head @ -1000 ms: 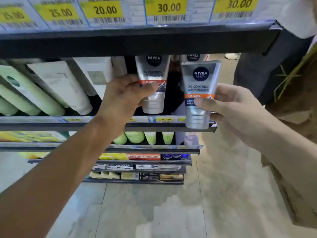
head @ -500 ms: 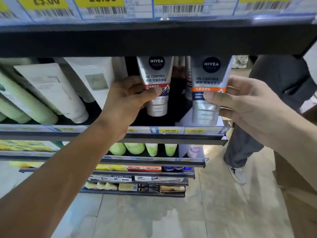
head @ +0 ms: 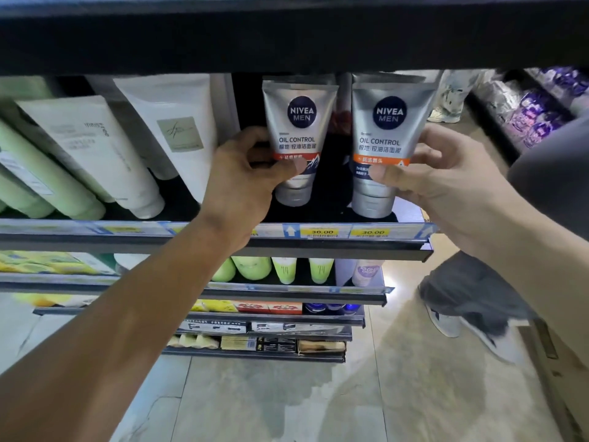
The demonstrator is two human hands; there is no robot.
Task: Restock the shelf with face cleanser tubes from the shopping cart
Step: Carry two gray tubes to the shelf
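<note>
Two silver face cleanser tubes stand cap-down at the right end of the shelf (head: 366, 247). My left hand (head: 245, 183) grips the left tube (head: 298, 122), which has a red band, thumb across its front. My right hand (head: 436, 180) grips the right tube (head: 390, 122), which has an orange band, its cap resting on the shelf near the right end. More tubes stand partly hidden behind these two. The shopping cart is out of view.
White tubes (head: 169, 129) and pale green tubes (head: 47, 177) lean on the same shelf to the left. A dark upper shelf (head: 287, 36) overhangs close above. Lower shelves (head: 287, 291) hold more products. A person's leg and shoe (head: 471, 301) stand in the aisle on the right.
My right hand has pushed the orange-band tube further onto the shelf, upright beside the red-band tube. My left hand stays on its tube. The view has moved closer and lower.
</note>
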